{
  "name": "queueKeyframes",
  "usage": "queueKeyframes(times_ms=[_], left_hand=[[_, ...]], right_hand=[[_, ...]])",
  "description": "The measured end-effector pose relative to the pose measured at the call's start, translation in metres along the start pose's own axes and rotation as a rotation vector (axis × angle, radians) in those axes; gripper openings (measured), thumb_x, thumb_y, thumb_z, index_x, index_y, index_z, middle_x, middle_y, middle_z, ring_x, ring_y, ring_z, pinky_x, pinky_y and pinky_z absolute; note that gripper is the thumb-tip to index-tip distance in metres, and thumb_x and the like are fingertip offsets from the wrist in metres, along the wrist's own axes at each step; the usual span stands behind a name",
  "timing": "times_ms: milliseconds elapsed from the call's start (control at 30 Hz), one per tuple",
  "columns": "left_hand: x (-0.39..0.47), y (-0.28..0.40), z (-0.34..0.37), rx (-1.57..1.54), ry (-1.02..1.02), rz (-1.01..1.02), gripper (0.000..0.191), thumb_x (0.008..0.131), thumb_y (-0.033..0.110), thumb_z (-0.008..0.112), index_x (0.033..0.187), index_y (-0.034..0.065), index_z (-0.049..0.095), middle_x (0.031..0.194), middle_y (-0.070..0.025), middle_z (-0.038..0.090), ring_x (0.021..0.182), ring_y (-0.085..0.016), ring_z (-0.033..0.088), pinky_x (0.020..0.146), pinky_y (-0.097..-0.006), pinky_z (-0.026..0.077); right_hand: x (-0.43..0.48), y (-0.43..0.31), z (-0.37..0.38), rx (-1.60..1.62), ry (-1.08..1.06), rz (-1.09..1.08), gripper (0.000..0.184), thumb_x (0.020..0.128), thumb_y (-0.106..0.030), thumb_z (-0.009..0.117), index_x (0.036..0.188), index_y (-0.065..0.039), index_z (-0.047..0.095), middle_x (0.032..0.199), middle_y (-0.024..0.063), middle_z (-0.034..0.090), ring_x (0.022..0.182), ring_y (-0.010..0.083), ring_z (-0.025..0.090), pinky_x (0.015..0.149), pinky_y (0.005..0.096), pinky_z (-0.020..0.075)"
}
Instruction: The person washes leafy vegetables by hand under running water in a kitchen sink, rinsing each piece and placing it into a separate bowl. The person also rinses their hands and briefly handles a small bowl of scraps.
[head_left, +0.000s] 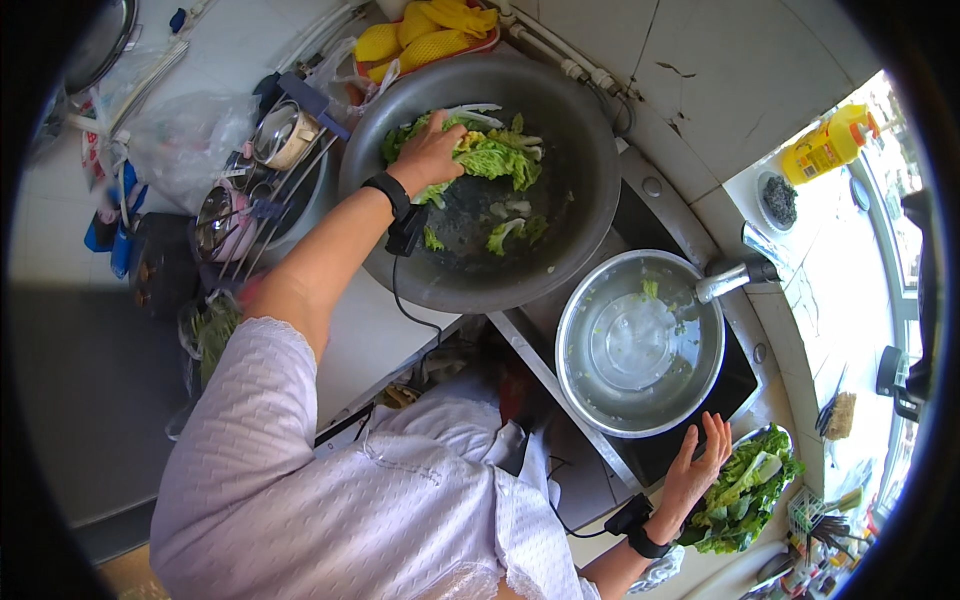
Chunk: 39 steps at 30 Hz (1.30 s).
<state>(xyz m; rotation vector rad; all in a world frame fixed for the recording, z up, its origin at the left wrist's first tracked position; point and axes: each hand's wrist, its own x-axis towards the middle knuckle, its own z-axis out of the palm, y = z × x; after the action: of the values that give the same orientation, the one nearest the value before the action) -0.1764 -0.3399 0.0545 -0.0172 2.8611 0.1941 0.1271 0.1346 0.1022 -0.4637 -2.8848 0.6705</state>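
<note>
My left hand (431, 154) is in the large grey basin (480, 289), with its fingers over a bunch of leafy greens (499, 161). Smaller leaf pieces (510, 234) lie lower in that basin, apart from the bunch. My right hand (696, 461) holds nothing, its fingers spread, between the rim of a steel bowl of water (566, 375) and a heap of leafy greens (746, 487). Bits of leaf float in the bowl. Both wrists wear black bands with cabled devices.
A faucet (731, 281) reaches over the steel bowl. Behind the large basin are yellow mesh-wrapped items (420, 45). To the left stand a rack with pots (285, 139) and a plastic bag (180, 142). A yellow bottle (825, 146) and a scouring pad (780, 199) are on the windowsill.
</note>
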Motion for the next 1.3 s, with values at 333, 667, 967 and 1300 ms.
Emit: queueKeyframes(times_ms=[333, 667, 967, 1300], left_hand=[[0.037, -0.031, 0.04, -0.078, 0.039, -0.068, 0.069, 0.073, 0.027, 0.074, 0.133, 0.0049, 0.049, 0.12, -0.0268, 0.058, 0.113, -0.039, 0.056, 0.094, -0.0433, 0.047], [0.005, -0.043, 0.002, -0.376, 0.19, 0.114, 0.043, 0.071, 0.016, 0.069, 0.11, 0.0002, 0.061, 0.093, -0.0237, 0.066, 0.091, -0.038, 0.064, 0.078, -0.0426, 0.05], [-0.094, 0.092, -0.09, -0.613, 0.21, 0.325, 0.042, 0.077, 0.0, 0.07, 0.117, 0.0015, 0.059, 0.1, -0.0062, 0.07, 0.088, -0.012, 0.063, 0.079, -0.0281, 0.051], [-0.159, 0.278, 0.027, -0.663, -0.09, 0.752, 0.043, 0.069, 0.004, 0.073, 0.11, 0.0019, 0.06, 0.099, -0.0146, 0.062, 0.093, -0.032, 0.063, 0.083, -0.0367, 0.05]], right_hand=[[-0.004, -0.007, 0.008, 0.072, -0.055, 0.026, 0.024, 0.091, -0.01, 0.06, 0.114, -0.004, 0.065, 0.124, 0.0152, 0.06, 0.127, 0.0325, 0.045, 0.106, 0.0431, 0.0347], [0.0, -0.01, 0.011, 0.146, -0.039, 0.009, 0.021, 0.09, -0.009, 0.062, 0.109, -0.003, 0.066, 0.115, 0.0145, 0.064, 0.122, 0.0336, 0.05, 0.102, 0.042, 0.0394], [0.005, -0.011, 0.018, 0.253, -0.057, -0.013, 0.022, 0.087, -0.008, 0.065, 0.108, -0.001, 0.066, 0.114, 0.0153, 0.064, 0.123, 0.035, 0.048, 0.1, 0.0421, 0.0413], [-0.007, 0.01, 0.046, 0.351, 0.002, -0.156, 0.024, 0.086, -0.004, 0.064, 0.11, 0.0, 0.062, 0.105, 0.0168, 0.064, 0.096, 0.0327, 0.061, 0.081, 0.0412, 0.0488]])
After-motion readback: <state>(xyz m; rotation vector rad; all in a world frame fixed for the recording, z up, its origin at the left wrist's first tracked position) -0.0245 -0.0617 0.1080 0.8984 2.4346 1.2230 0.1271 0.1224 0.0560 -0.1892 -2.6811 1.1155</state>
